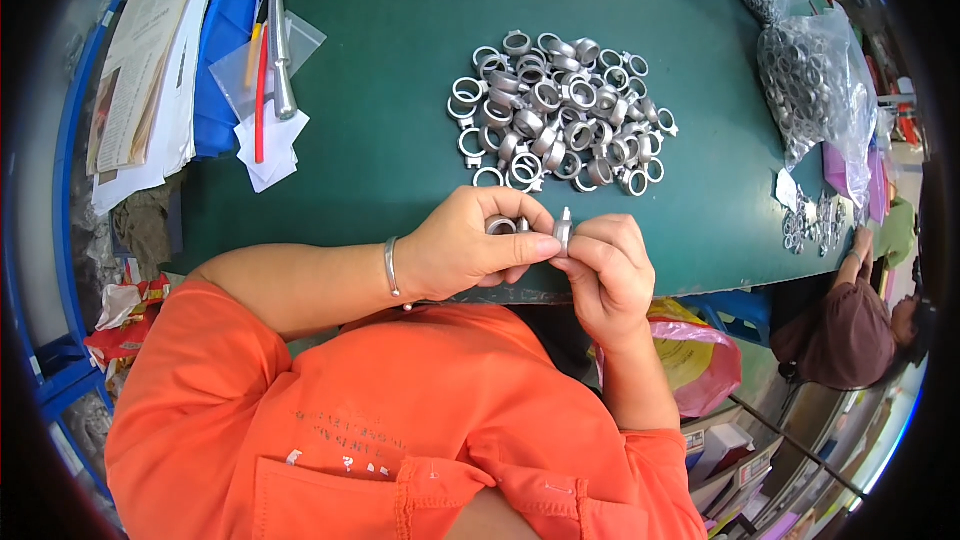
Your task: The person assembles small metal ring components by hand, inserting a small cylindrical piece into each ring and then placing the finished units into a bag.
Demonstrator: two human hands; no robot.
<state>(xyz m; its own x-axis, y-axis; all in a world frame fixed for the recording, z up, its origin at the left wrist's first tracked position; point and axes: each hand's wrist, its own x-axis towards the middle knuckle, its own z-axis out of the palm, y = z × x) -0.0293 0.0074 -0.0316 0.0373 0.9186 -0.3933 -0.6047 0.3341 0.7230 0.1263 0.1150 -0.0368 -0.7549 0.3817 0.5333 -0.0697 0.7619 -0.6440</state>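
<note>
The dark green matte table [400,110] fills the upper middle of the view, its near edge bowed by the lens. On it, beyond the hands, lies a heap of small grey cast-metal rings [560,110], each a dull, rough-looking band with a short stub on its side; they overlap, so their number cannot be told. To the right of the heap sits a crinkled clear plastic bag of the same grey rings [815,90], its contents blurred behind the film, and near the table's edge below the bag a small loose scatter of rings [815,225]. To the left of the heap are a stack of white papers [150,50], a blue plastic bin [232,30] partly covered by them, and a smooth steel rod [280,40] beside a thin red stick [261,100] lying on clear plastic pouches.

Just on the near side of the heap, over the table's edge, the left hand [470,245], a plain metal bangle [391,267] at its wrist, is curled around a grey metal ring [500,226], half hidden by the fingers. The right hand [605,265] touches it, thumb and fingers pinching a second grey ring with an upright stub [563,232]; only its edge shows.
</note>
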